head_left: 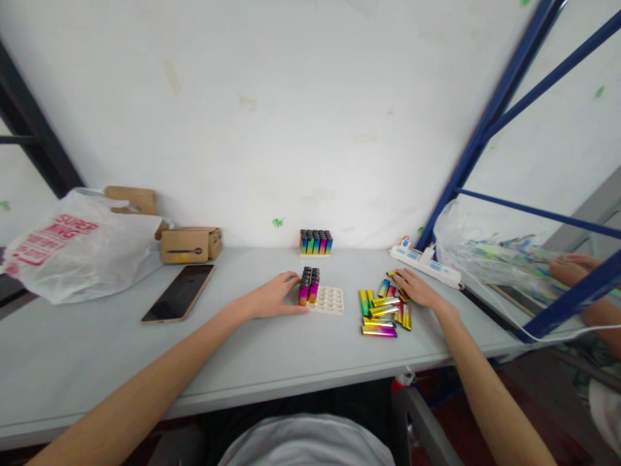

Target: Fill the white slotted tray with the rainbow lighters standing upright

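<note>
At the left end of a white tray with round hollows (330, 301), my left hand (277, 296) curves its thumb along the front and its fingers behind, bracing it. Two rows of upright lighters (309, 287), purple to orange with black tops, fill that end; the right part shows bare hollows. My right hand (416, 288) reaches over a loose pile of lighters (383, 310), yellow, green, red, blue and purple, lying on their sides. Its fingers are stretched out, with the tips touching the pile's far right edge; part of the pile is hidden under them.
A full block of upright lighters (316, 243) stands against the wall. Leftward are a phone (179, 293), a cardboard box (191, 246) and a white plastic bag (87, 246). A power strip (427, 265) lies beside the blue frame (485, 129) at right. Another person's arms (599, 320) show beyond it.
</note>
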A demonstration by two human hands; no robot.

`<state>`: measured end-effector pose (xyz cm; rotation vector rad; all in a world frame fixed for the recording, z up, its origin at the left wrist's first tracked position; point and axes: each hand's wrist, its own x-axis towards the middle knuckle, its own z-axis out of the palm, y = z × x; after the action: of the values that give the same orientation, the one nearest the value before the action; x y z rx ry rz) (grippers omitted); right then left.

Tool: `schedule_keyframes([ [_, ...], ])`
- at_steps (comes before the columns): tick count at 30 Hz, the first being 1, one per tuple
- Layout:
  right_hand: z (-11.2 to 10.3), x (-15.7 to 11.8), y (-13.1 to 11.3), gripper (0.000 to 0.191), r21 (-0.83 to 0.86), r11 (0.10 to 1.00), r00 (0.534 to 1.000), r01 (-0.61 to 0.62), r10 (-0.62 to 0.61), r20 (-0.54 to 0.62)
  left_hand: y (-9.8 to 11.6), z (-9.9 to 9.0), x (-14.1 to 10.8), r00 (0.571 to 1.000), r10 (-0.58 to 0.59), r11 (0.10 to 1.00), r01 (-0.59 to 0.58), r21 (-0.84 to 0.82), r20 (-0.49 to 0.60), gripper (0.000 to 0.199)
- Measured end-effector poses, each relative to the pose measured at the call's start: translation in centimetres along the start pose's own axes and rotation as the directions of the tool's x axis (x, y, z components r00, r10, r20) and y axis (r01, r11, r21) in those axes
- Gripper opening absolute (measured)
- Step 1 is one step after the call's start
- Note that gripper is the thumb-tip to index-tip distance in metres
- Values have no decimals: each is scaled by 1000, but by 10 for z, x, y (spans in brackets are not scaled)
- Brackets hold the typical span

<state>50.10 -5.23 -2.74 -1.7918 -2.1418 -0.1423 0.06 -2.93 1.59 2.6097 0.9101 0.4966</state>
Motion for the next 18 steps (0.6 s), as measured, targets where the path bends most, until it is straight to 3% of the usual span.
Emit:
schedule_keyframes([
  [3,14,7,-25,44,23,999,999,29,-30,18,-1,0,0,1000,-11,1000,11,5,3,79],
  [9,30,28,-71,46,179,984,998,9,2,-61,-4,1,1,1000,-2,1000,2,20,4,78],
  [18,16,47,-83,30,246,969,997,-2,20,-70,-3,1,0,1000,-3,1000,3,14,12,80],
])
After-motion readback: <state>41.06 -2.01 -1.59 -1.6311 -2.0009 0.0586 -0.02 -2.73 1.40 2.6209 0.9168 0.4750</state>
